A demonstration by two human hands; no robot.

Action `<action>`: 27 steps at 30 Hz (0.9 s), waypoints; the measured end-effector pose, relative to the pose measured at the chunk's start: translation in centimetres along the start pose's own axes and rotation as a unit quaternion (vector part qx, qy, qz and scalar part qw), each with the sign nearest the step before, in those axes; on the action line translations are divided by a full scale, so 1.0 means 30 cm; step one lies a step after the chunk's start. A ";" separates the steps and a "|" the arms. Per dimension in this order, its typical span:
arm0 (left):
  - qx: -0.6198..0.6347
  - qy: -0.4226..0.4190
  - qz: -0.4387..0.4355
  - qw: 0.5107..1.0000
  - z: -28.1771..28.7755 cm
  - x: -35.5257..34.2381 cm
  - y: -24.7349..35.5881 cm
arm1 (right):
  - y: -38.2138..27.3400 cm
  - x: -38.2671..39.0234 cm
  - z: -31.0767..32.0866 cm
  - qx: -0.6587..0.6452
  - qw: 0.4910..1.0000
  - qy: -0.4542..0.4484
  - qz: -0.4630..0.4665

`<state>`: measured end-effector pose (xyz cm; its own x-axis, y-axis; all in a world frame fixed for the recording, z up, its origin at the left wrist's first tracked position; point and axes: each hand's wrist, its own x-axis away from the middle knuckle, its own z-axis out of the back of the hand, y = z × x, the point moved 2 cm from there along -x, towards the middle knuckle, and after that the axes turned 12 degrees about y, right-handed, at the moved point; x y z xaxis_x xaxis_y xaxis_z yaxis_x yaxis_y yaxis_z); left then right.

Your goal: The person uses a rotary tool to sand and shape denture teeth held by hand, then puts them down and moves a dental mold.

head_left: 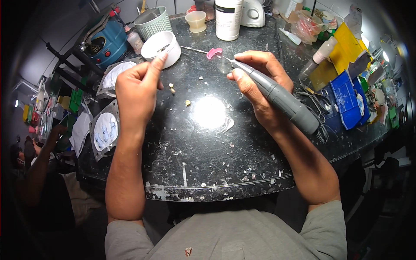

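The person's right hand (262, 82) had its fingers curled around a grey drill (286, 102), whose thin tip was to the right of the white tub (174, 55), near a pink piece (214, 53). The left hand (136, 86) was at the tub's near left side, its fingers drawn narrow; whether they pinched anything small could not be made out. Yellowish bits (187, 103) lay on the tabletop (216, 156), nearer the person than the tub.

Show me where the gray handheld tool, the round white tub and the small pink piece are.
Gray handheld tool (282, 99): head view, middle of its thick body.
Round white tub (174, 54): head view, its outer wall.
Small pink piece (212, 53): head view, its middle.
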<state>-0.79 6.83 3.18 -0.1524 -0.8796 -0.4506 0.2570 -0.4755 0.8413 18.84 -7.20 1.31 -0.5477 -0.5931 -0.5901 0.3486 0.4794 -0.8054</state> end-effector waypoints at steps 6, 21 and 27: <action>0.049 -0.048 0.069 0.995 -0.009 -0.033 -0.087 | 0.002 0.005 -0.007 0.015 1.000 -0.005 0.007; -0.212 -0.010 0.034 0.977 0.233 -0.143 -0.018 | -0.003 -0.004 0.000 0.058 0.995 -0.013 0.076; -0.457 -0.138 0.007 0.879 0.136 0.085 0.067 | -0.006 -0.012 0.009 0.115 0.984 -0.006 0.136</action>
<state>-4.56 3.67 4.93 -0.3352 -0.9093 -0.2467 0.9007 -0.3860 0.1991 19.19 -7.25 1.64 -0.4031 -0.4710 -0.7846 0.6438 0.4634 -0.6089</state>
